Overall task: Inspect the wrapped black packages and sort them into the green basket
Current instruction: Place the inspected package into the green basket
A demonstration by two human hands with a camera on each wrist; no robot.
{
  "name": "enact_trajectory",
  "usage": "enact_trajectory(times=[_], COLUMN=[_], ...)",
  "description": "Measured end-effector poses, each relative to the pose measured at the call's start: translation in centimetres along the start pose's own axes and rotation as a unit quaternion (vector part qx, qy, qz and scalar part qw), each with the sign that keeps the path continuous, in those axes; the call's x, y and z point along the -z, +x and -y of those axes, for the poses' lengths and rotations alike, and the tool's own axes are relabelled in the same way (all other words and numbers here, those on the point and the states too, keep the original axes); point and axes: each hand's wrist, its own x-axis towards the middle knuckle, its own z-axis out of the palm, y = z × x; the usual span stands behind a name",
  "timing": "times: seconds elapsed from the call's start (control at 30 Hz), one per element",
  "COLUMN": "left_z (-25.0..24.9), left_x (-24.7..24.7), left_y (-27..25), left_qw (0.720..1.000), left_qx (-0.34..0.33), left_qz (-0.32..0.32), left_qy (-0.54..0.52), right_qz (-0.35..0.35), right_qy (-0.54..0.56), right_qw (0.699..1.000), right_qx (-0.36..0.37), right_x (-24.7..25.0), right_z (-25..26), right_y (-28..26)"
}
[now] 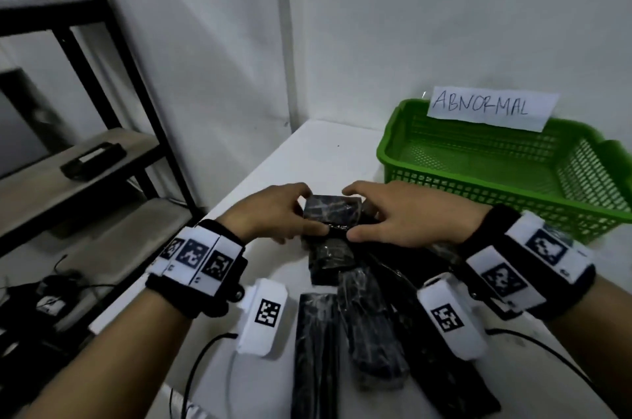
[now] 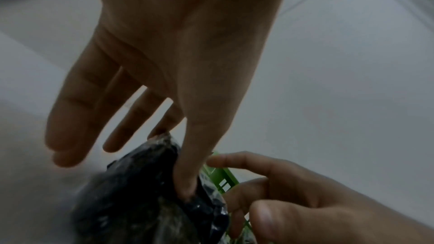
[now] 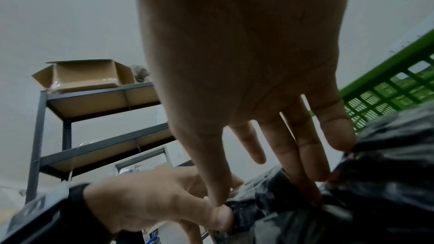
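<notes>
A black package (image 1: 330,213) wrapped in shiny film is held just above a heap of several similar black packages (image 1: 372,326) on the white table (image 1: 325,152). My left hand (image 1: 301,211) pinches its left end, thumb on the near edge and index finger at the far corner. My right hand (image 1: 369,213) grips the right end the same way. In the left wrist view the left hand (image 2: 178,155) presses its thumb into the package (image 2: 140,201). In the right wrist view the right hand (image 3: 237,175) has its fingers on the wrapped package (image 3: 293,211). The green basket (image 1: 496,172), labelled ABNORMAL, stands empty at the back right.
A black metal rack (image 1: 78,52) with wooden shelves stands left of the table; a dark flat device (image 1: 92,160) lies on one shelf. A cardboard box (image 3: 82,75) sits on the rack's top. Black cables (image 1: 205,350) trail near the table's front edge. White walls close the corner.
</notes>
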Motion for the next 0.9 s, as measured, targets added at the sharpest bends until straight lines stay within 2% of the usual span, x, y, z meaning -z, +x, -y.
enact_trajectory(times=[0.07,0.17,0.23,0.3,0.33,0.4,0.5,0.53,0.6,0.67,0.73,0.8,0.9], left_z=[0.5,0.4,-0.3,-1.3,-1.8,-3.2,-5.0,-5.5,-6.5,-7.4,-8.1,-8.9,-10.0], left_x=[-0.1,0.8,1.6,2.0,2.1,1.7,0.8,0.5,-0.1,-0.3,-0.3,-0.2,0.3], left_y=[0.3,0.0,-0.2,0.0,0.3,0.7,1.2,1.3,1.9,2.7,3.1,3.0,2.6], left_qw=[0.997,0.979,0.96,0.94,0.932,0.921,0.891,0.881,0.867,0.87,0.876,0.866,0.864], left_qx=[-0.039,-0.116,-0.16,-0.208,-0.237,-0.297,-0.369,-0.369,-0.338,-0.296,-0.268,-0.265,-0.268], left_qz=[-0.05,-0.154,-0.217,-0.253,-0.25,-0.204,-0.131,-0.129,-0.135,-0.137,-0.096,-0.065,-0.067], left_qy=[-0.051,-0.068,-0.075,-0.093,-0.107,-0.148,-0.23,-0.268,-0.34,-0.371,-0.39,-0.419,-0.422], right_qz=[-0.021,-0.111,-0.178,-0.182,-0.175,-0.183,-0.271,-0.299,-0.346,-0.383,-0.405,-0.427,-0.452], right_qy=[0.037,0.154,0.275,0.393,0.45,0.546,0.617,0.614,0.567,0.51,0.469,0.436,0.395], right_qw=[0.999,0.982,0.943,0.897,0.871,0.814,0.735,0.728,0.745,0.769,0.784,0.792,0.8], right_qx=[-0.01,-0.026,-0.054,-0.085,-0.086,-0.08,-0.075,-0.068,-0.057,-0.039,-0.015,-0.005,-0.017], right_x=[0.2,0.7,1.0,0.9,0.8,0.6,0.4,0.4,0.9,1.8,2.6,3.0,3.8], right_z=[-0.2,-0.9,-1.4,-1.6,-1.6,-1.9,-3.4,-4.1,-5.1,-5.3,-5.2,-5.2,-5.5], right_y=[0.1,-0.1,-0.4,-0.5,-0.4,-0.3,-0.8,-1.0,-1.8,-2.8,-3.4,-3.8,-3.8])
